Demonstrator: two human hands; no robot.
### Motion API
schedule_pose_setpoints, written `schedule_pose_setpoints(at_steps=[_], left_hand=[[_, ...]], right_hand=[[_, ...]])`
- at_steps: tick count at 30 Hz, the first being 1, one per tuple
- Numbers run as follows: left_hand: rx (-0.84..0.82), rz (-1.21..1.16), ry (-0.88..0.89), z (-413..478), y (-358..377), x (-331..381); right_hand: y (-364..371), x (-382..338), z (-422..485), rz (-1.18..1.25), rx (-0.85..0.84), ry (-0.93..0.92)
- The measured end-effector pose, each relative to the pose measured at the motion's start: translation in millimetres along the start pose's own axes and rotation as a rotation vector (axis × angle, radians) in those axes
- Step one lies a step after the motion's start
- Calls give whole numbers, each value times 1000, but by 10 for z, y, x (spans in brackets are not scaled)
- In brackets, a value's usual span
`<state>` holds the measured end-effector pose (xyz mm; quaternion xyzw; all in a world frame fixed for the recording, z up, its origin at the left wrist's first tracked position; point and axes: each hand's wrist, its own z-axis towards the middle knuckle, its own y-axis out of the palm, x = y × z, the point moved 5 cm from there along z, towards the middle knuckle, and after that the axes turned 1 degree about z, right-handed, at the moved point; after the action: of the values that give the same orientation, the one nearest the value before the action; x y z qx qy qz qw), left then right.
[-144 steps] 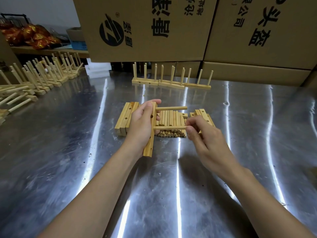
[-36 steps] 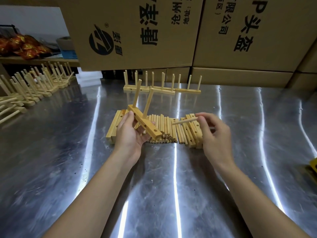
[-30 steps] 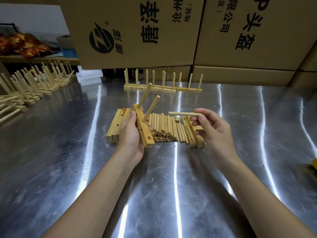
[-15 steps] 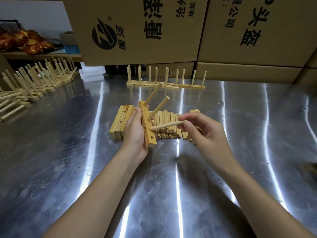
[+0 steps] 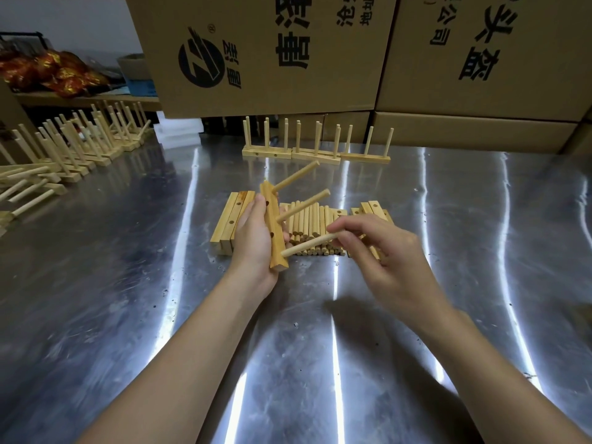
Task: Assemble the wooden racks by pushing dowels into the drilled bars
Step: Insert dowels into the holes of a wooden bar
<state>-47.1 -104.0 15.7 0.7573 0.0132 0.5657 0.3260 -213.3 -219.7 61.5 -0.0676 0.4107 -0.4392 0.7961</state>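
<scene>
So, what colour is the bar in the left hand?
The bar is pale honey-yellow wood, clearest in the head view.

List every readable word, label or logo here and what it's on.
"唐": left cardboard box, large print; the character above is cut off.
"沧", "地址": same box, small print.
"头盔": right cardboard box.
"公司": same box, line cut off above.
Characters beside the round logo: too blurred to read.

"头盔" on right cardboard box [image 5: 531,81]
</scene>
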Motion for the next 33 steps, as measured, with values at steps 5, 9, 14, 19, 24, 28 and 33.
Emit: schedule_pose_setpoints(at_steps=[5,9,14,19,24,28,33], left_hand=[[11,91,85,-23,6,16],[12,135,143,-38,3,19],[23,227,192,-49,21,9],[36,276,261,-77,48,53],[5,312,318,-86,61,112],[14,353,380,-110,65,147],[33,403,465,-132,64,218]], right_hand=[[39,-14,2,-95,-5,-3],[58,-23,7,-155,-5,19],[60,-2,-16,-174,-20,70],[145,-1,-36,-166,-121,66],[191,56,-61,-44,-158,212],[199,60,-75,-37,-205,213],[239,94,-113,37,-219,310]])
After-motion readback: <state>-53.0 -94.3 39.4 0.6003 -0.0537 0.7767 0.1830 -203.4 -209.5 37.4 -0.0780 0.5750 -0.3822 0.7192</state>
